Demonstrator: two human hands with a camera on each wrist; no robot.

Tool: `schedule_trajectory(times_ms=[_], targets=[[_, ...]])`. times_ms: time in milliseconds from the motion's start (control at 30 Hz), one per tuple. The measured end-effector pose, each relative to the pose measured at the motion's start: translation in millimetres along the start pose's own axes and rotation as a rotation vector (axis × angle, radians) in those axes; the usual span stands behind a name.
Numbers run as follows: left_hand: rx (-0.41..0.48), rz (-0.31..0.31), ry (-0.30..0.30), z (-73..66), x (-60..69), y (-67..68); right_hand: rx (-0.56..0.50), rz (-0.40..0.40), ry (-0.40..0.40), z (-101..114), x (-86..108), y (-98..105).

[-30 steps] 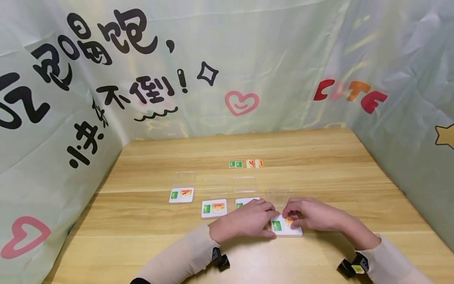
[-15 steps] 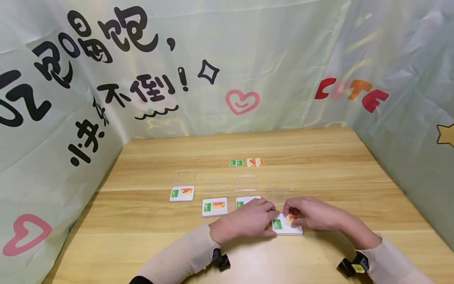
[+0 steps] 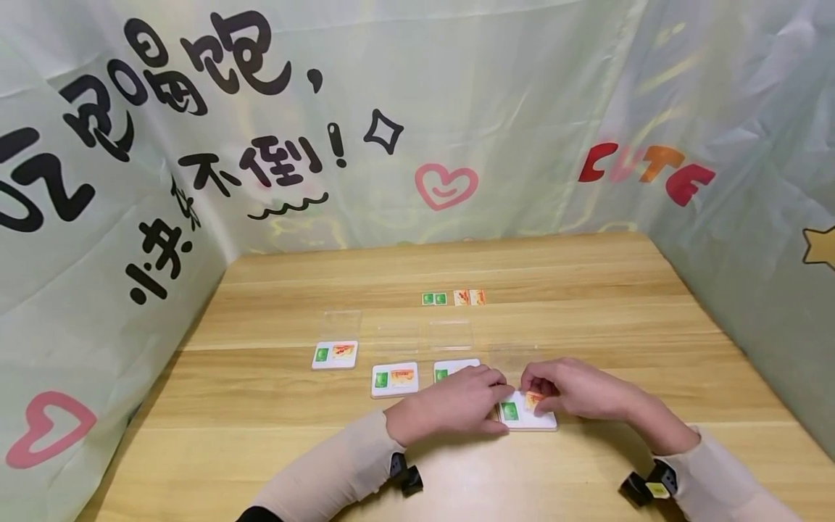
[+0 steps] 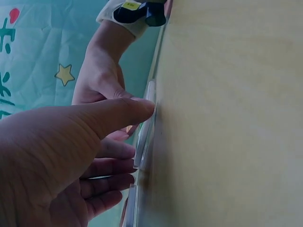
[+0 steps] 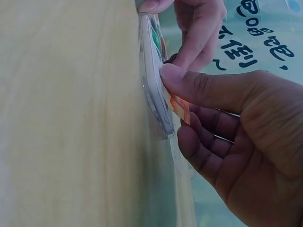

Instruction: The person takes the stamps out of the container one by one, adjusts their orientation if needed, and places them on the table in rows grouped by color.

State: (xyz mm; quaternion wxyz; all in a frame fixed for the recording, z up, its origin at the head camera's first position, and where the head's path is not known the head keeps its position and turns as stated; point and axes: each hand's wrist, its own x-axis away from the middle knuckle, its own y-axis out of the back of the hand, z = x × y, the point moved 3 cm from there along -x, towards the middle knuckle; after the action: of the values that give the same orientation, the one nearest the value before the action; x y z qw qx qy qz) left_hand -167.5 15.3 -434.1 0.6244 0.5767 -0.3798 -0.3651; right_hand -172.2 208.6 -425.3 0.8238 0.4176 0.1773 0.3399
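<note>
A white, round-cornered flat case [image 3: 527,420] with a clear plastic edge lies on the table, a green sticker [image 3: 509,411] on its left half. My left hand [image 3: 457,404] holds it at the left, thumb at the near corner and fingertips at the far one. On its right half, an orange-and-white stamp-like sticker [image 5: 179,109] stands tilted, one edge against the surface. My right hand [image 3: 580,391] pinches this sticker between thumb and fingers; the fingers partly cover it. Left of my left hand sits a similar case [image 3: 450,367], partly hidden by the hand.
Two more white cases, a middle one [image 3: 394,380] and a far-left one [image 3: 335,354], each bear a green and an orange sticker. Clear plastic lids [image 3: 450,335] lie behind the cases. Farther back are loose green stickers [image 3: 434,299] and orange stickers [image 3: 470,297]. Printed cloth [image 3: 522,109] surrounds the table.
The right thumb and fingers shift very slightly with the orange sticker over the case. My left hand stays in place. The whole view tilts a little.
</note>
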Motion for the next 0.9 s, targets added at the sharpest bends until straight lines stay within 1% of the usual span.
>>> schedule_trajectory(times_ms=[267, 600, 733, 900], targets=[[0.057, -0.011, 0.008, 4.4, -0.4, -3.4, -0.004, 0.000, -0.008, -0.4, -1.3, -0.2], [0.064, -0.022, 0.010, 6.5, -0.9, -2.3, 0.011, -0.017, 0.025, -0.9, -2.0, 1.5], [0.072, -0.022, 0.010, 6.9, -0.9, -2.9, 0.013, -0.013, 0.020, -1.7, -2.3, 1.7], [0.098, -0.015, 0.020, 7.5, -1.5, -3.6, -0.009, -0.017, 0.013, -1.7, -0.6, 4.8]])
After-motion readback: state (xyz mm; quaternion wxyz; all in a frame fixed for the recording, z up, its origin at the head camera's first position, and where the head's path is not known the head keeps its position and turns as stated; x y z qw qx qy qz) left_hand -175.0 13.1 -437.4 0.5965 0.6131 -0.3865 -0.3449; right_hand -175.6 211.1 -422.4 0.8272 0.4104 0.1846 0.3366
